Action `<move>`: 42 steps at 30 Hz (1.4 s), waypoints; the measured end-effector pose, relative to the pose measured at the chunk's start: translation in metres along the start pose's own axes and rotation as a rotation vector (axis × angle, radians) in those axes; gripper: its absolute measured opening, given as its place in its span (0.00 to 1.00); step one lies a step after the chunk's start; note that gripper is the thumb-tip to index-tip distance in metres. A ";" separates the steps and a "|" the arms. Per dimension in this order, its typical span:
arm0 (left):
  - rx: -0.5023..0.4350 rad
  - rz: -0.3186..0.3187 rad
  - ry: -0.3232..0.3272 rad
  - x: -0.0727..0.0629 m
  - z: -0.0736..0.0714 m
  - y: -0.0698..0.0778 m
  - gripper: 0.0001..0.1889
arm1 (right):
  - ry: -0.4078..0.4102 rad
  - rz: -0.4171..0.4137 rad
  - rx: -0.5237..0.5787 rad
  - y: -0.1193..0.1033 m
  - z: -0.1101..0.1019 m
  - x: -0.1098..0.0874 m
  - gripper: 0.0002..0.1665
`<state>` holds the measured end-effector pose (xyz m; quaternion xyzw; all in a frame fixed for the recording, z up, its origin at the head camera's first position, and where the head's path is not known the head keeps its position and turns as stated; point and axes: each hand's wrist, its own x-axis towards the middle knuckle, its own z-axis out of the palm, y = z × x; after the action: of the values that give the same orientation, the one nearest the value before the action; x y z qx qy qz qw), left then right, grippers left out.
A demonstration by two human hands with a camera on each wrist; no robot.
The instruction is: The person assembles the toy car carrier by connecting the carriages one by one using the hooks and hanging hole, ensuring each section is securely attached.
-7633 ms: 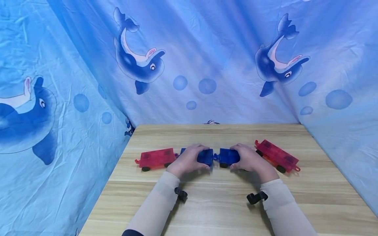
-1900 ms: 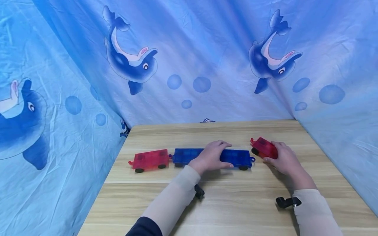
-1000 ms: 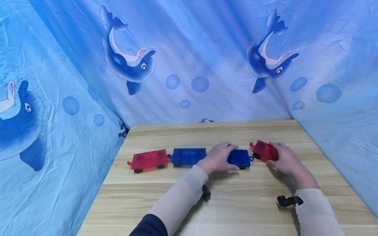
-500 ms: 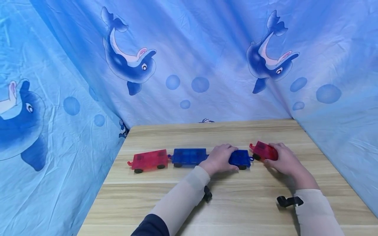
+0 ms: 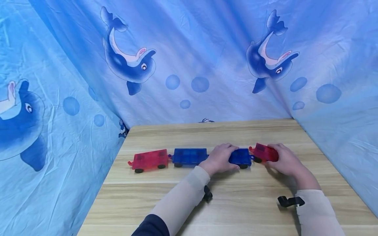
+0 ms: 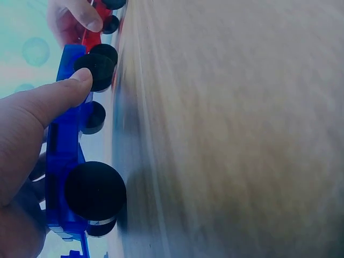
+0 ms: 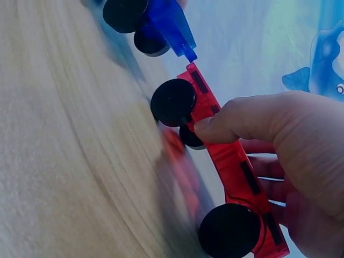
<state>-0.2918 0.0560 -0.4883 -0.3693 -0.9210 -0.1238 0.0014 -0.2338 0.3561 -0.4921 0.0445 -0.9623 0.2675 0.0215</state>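
My left hand (image 5: 221, 159) grips a blue toy train car (image 5: 240, 156), its thumb by a black wheel (image 6: 95, 71) in the left wrist view. My right hand (image 5: 286, 160) holds a red toy train car (image 5: 264, 152) between thumb and fingers, thumb on its side near the front wheel in the right wrist view. The red car's hook overlaps the ring (image 5: 252, 157) at the blue car's right end. Left of my left hand, a second blue car (image 5: 189, 155) and another red car (image 5: 150, 159) stand in line, joined at their couplings. My left hand hides the coupling between the two blue cars.
The cars stand across a wooden table (image 5: 224, 200). A blue cloth (image 5: 218, 59) with printed dolphins rises behind the table and along its sides. A black wrist camera (image 5: 290, 201) sits on the right sleeve.
My right hand left a blue car and took the right red car, bringing its hook leftward and toward me to the blue car's ring. My left hand shifted right onto the right blue car.
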 end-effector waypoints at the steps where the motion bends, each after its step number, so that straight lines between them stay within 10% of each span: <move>1: 0.002 0.005 0.003 0.000 0.000 0.000 0.45 | -0.003 -0.005 0.002 0.001 0.000 0.000 0.49; 42: -0.048 -0.006 0.066 0.005 0.001 -0.003 0.45 | -0.047 -0.019 0.032 0.002 -0.009 -0.012 0.47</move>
<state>-0.2971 0.0573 -0.4893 -0.3620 -0.9184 -0.1580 0.0227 -0.2224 0.3638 -0.4863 0.0604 -0.9577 0.2814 0.0008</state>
